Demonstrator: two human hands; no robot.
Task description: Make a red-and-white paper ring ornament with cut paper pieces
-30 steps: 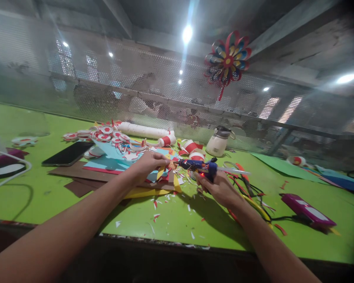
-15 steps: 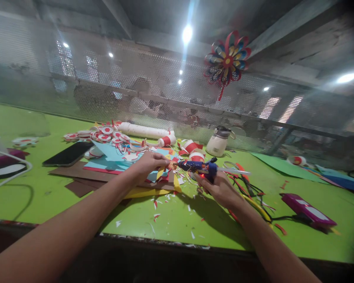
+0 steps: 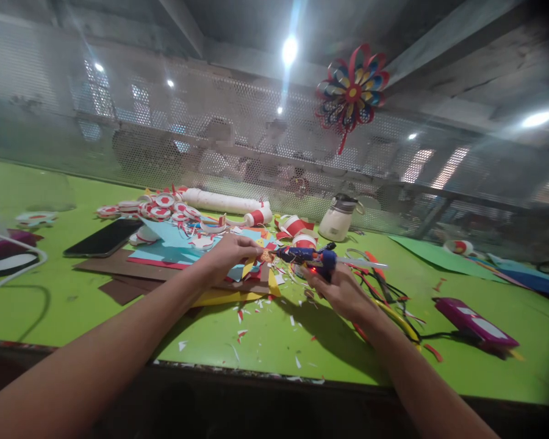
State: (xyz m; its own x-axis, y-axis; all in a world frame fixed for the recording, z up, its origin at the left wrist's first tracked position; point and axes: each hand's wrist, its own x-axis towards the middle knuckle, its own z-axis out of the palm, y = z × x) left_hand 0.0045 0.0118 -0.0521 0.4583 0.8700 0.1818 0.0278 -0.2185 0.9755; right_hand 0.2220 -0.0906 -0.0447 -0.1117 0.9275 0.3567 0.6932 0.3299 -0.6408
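Observation:
My right hand [image 3: 341, 289] is wrapped round a blue glue gun [image 3: 318, 259], whose small red light is lit and whose clear glue stick juts out at the back. The gun's nozzle points left. At its tip is a small orange patterned piece [image 3: 267, 255], pinched between the fingers of my left hand [image 3: 235, 253]; I cannot make out exactly what it is. Below my left hand lies a stack of coloured paper [image 3: 165, 250] in blue, red, brown and yellow. Red-and-white paper cups [image 3: 305, 241] stand and lie just behind the gun.
Red-and-white discs [image 3: 160, 210] are heaped at the back left, beside a white tube [image 3: 224, 200] and a phone [image 3: 103, 238]. A cream jug [image 3: 337, 219] stands behind. Cords and a purple box [image 3: 476, 323] lie to the right. Paper scraps litter the green table [image 3: 201, 335].
Almost nothing differs. The view has shifted very slightly; both hands keep their hold, with the nozzle still at the orange piece.

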